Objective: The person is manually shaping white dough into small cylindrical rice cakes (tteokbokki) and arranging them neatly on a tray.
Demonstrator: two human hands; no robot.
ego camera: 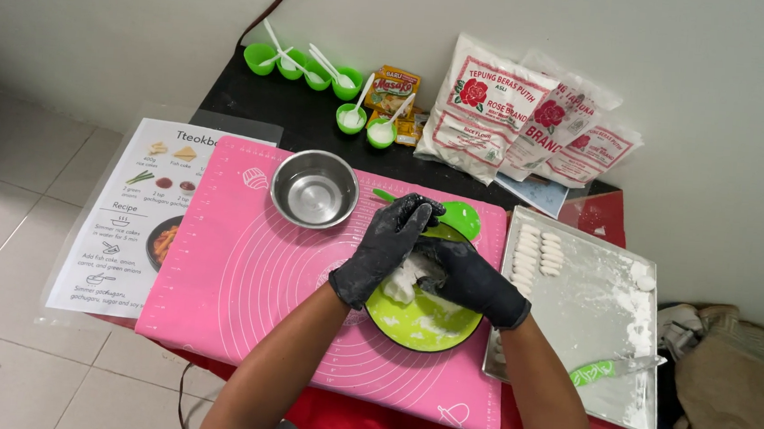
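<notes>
Both gloved hands (428,262) cup dough (404,279) over bowl (423,325).

Plate (428,327) on mat (243,276), bowl (315,188) behind-left, tray (607,329) right.

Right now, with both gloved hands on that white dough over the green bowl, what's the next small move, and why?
Probably keep pressing the white dough together over the green bowl. The left hand and right hand both grip it, it looks ragged rather than smooth, and shaped pieces already line the floured metal tray beside the bowl.
</notes>
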